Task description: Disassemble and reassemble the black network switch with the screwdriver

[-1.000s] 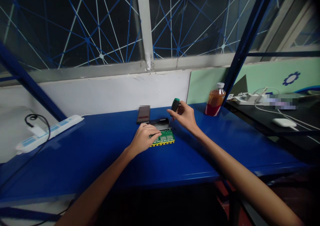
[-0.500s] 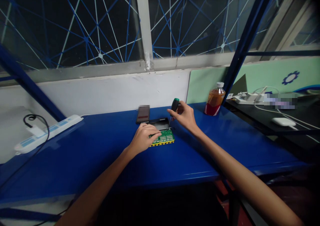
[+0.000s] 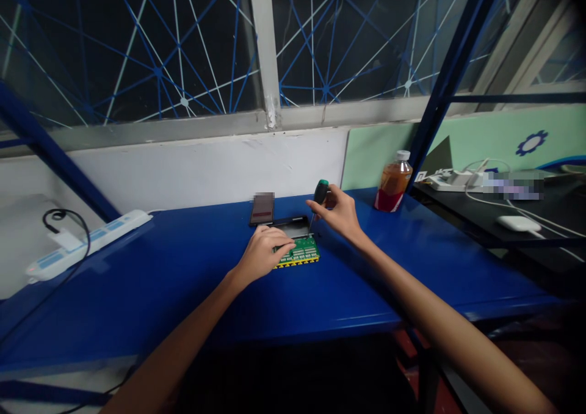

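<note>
A green circuit board (image 3: 303,251) with a yellow front edge lies on the blue table (image 3: 183,279). My left hand (image 3: 265,252) rests on the board's left part with its fingers curled down on it. My right hand (image 3: 339,212) pinches the dark, green-capped handle of a screwdriver (image 3: 319,195), held upright with its tip at the board's far right corner. A black tray (image 3: 289,223) lies just behind the board.
A phone (image 3: 262,208) leans against the white wall behind the tray. An orange-liquid bottle (image 3: 394,183) stands at the back right. A white power strip (image 3: 86,242) with a black cable lies at the left. A dark side desk (image 3: 526,218) holds cables and a white mouse.
</note>
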### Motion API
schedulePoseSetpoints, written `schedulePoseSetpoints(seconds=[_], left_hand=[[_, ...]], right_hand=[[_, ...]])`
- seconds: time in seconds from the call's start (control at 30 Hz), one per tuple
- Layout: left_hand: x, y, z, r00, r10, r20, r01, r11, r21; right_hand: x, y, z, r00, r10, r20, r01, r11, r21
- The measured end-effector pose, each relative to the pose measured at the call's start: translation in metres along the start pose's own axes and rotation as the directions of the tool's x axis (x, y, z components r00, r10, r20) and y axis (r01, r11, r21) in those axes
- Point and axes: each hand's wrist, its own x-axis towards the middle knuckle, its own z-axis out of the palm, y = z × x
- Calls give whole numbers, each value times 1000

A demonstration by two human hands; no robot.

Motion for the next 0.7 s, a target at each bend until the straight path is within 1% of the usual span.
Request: schedulePoseSetpoints(seconds=[0.1,0.17,0.33,0.47,0.57,0.7], left_hand=[[0,0,0,1000,-1,-4,1,1000,0],[0,0,0,1000,-1,-7,1,1000,1],[0,0,1,1000,2,-11,-2,1000,4],[0,-1,1,1000,6,-7,-6,1000,1],[0,-1,1,1000,6,-8,-6,1000,-1],[-1,0,1,1000,6,-19,-6,1000,9]], right_hand=[[0,-1,-1,998,-35,51,33,998,44],[-1,-3,-2,995,-66,76,63,997,38],[-3,-9,-5,986,-154,70,158,985,-67],[-6,-13,-4,972,-212,100,225,965,-134],[-8,-16,-4,968,-226,113,239,963,-123],[-10,-21,-4,972,-219,89,230,965,-129]])
